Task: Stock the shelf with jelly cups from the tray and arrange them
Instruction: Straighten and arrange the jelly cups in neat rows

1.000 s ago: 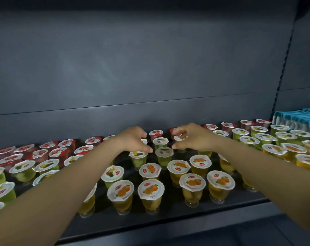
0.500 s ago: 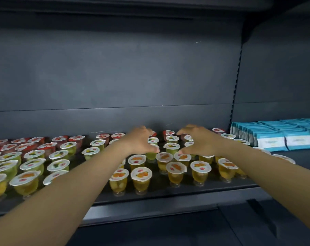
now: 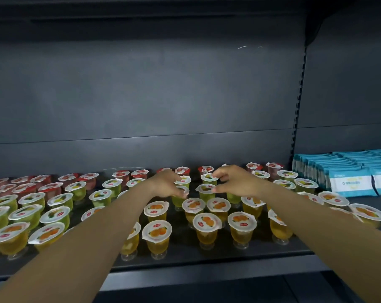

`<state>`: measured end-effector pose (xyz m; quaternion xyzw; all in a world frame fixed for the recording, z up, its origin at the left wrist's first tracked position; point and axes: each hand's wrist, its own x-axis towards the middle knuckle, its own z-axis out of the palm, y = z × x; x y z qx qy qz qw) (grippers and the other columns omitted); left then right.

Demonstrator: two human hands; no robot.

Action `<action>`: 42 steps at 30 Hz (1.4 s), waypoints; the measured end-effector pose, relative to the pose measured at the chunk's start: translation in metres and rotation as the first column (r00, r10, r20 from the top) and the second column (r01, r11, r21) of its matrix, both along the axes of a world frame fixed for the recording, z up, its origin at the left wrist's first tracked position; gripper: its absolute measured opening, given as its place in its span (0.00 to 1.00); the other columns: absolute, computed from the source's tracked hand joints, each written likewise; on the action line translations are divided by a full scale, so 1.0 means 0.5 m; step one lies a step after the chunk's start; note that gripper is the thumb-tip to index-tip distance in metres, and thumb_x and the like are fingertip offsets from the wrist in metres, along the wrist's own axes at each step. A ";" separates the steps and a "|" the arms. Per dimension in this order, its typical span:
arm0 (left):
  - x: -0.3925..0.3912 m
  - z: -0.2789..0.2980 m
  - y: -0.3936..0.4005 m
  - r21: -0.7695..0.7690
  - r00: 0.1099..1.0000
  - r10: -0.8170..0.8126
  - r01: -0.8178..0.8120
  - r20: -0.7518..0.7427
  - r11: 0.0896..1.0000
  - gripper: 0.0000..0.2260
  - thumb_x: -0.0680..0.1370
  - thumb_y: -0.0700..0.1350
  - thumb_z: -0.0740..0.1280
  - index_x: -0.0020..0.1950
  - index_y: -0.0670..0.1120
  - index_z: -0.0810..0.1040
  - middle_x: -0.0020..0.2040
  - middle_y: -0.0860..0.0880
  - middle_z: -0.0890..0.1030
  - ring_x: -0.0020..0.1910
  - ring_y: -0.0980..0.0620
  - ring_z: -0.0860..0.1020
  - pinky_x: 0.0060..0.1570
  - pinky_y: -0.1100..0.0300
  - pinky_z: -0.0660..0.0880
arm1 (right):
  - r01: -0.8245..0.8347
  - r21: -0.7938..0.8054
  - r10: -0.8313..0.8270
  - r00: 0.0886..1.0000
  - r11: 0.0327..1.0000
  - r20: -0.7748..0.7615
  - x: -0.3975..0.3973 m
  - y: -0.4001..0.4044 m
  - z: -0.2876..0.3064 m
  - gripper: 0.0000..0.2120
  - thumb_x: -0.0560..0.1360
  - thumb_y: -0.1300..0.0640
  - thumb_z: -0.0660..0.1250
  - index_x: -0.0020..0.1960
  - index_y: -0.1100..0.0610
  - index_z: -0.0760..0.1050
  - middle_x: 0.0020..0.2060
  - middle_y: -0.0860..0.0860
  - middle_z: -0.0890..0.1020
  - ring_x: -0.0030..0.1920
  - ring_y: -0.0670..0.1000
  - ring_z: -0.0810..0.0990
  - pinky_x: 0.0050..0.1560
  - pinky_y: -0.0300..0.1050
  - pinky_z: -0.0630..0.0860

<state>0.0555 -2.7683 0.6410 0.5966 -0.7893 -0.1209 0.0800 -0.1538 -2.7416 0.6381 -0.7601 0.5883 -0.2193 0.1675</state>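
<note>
Several jelly cups stand in rows on the dark shelf [image 3: 185, 256]: red ones [image 3: 50, 190] at the back, green ones [image 3: 60, 201] in the middle, orange ones [image 3: 156, 234] at the front. My left hand [image 3: 166, 183] reaches over the middle rows, its fingers curled round a green jelly cup [image 3: 181, 192]. My right hand [image 3: 236, 182] is close beside it with curled fingers. Its thumb tip is at the lid rim of another green cup [image 3: 204, 189] and its fingertips are over the green cup behind [image 3: 208, 177]. No tray is in view.
A block of light blue packets [image 3: 346, 178] lies on the shelf to the right of the cups, past a slotted upright [image 3: 298, 101]. The grey back panel [image 3: 163, 95] rises behind the cups. The shelf's front edge [image 3: 207, 274] runs below my forearms.
The view has swung to the right and pulled back, bringing the blue packets into sight. Both hands stay among the middle green cups, a little closer together.
</note>
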 end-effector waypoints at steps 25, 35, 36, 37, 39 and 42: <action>0.134 -0.046 -0.109 0.139 0.987 0.059 -0.037 -0.152 0.990 0.18 0.72 0.51 0.73 0.58 0.45 0.77 0.56 0.48 0.77 0.56 0.50 0.75 0.50 0.60 0.71 | 0.007 0.100 -0.015 0.997 0.995 0.079 0.153 -0.105 -0.046 0.25 0.71 0.55 0.74 0.66 0.57 0.74 0.63 0.52 0.77 0.61 0.51 0.76 0.56 0.42 0.73; 0.134 -0.044 -0.101 0.105 0.986 0.022 -0.005 -0.163 0.994 0.27 0.73 0.50 0.72 0.69 0.44 0.71 0.69 0.47 0.72 0.66 0.48 0.72 0.54 0.60 0.70 | 0.027 0.129 -0.033 0.998 0.991 0.045 0.156 -0.100 -0.050 0.26 0.71 0.56 0.74 0.67 0.56 0.72 0.64 0.51 0.76 0.61 0.51 0.76 0.51 0.39 0.74; 0.133 -0.043 -0.099 0.098 0.988 0.021 -0.005 -0.153 0.995 0.27 0.72 0.50 0.72 0.69 0.44 0.71 0.68 0.47 0.73 0.65 0.48 0.72 0.54 0.60 0.71 | 0.026 0.123 -0.031 0.999 0.992 0.040 0.156 -0.098 -0.049 0.26 0.71 0.55 0.73 0.67 0.56 0.72 0.64 0.51 0.76 0.61 0.51 0.76 0.51 0.39 0.73; 0.132 -0.043 -0.098 0.091 0.990 0.019 -0.006 -0.139 0.996 0.27 0.72 0.50 0.72 0.68 0.45 0.72 0.68 0.47 0.74 0.64 0.48 0.73 0.54 0.60 0.71 | 0.025 0.114 -0.029 0.999 0.993 0.030 0.156 -0.094 -0.047 0.26 0.71 0.55 0.73 0.67 0.55 0.72 0.64 0.50 0.75 0.62 0.51 0.75 0.52 0.39 0.74; 0.128 -0.038 -0.090 0.068 0.995 0.017 -0.010 -0.099 0.998 0.26 0.72 0.51 0.72 0.67 0.44 0.72 0.66 0.47 0.75 0.62 0.48 0.75 0.53 0.59 0.73 | 0.028 0.081 -0.029 1.000 0.996 0.012 0.152 -0.082 -0.038 0.25 0.72 0.53 0.72 0.68 0.55 0.71 0.64 0.50 0.75 0.62 0.51 0.75 0.54 0.40 0.74; 0.115 -0.017 -0.062 0.015 0.999 0.012 -0.012 -0.034 1.000 0.27 0.73 0.53 0.71 0.69 0.46 0.70 0.67 0.47 0.74 0.62 0.48 0.74 0.55 0.58 0.73 | 0.039 -0.013 -0.039 0.999 0.999 -0.025 0.131 -0.051 -0.015 0.22 0.74 0.51 0.70 0.65 0.56 0.74 0.62 0.53 0.78 0.59 0.52 0.77 0.57 0.44 0.75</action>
